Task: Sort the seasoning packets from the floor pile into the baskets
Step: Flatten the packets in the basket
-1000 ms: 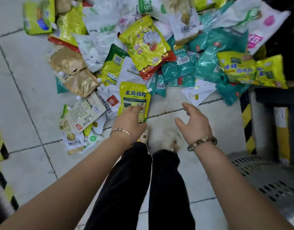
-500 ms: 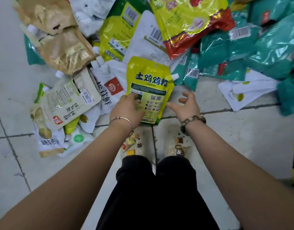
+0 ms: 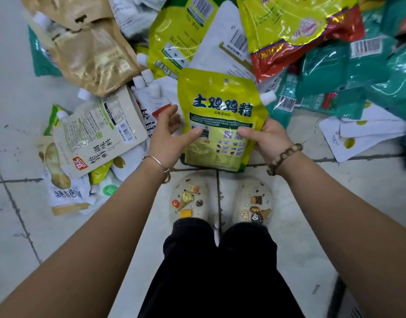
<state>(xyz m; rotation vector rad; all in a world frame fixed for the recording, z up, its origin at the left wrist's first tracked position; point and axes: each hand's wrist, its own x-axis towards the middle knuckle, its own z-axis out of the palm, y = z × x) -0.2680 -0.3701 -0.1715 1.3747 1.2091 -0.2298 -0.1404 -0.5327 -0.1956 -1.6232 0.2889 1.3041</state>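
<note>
Both hands have come onto the yellow packet (image 3: 220,115). Half a second ago the right hand (image 3: 268,136) was only beside it, with its fingers loose. Now it pinches the right edge, thumb on the front and fingers tucked behind. The left hand (image 3: 166,134) holds the left edge the same way, with its thumb lying flat on the printed side and its fingers curled at the back. Both arms reach forward and down from the bottom corners of the view. A thin silver bangle (image 3: 156,162) is on the left wrist and a bead bracelet (image 3: 284,157) is on the right wrist.

The floor (image 3: 18,226) is made of pale tiles with dark lines between them. A big pile (image 3: 231,42) of packets covers the far part of it. It has brown pouches (image 3: 89,53) on the left and teal packets (image 3: 358,72) on the right. Two pale shoes (image 3: 189,198) with little charms stand close to the pile, below black trousers (image 3: 220,271).

The yellow packet is at the near edge of the pile, just above the shoes. Its printed side faces up. Its top end, with the small hole, points away from the person. Its bottom end points at the shoes, so its long side runs straight ahead.
</note>
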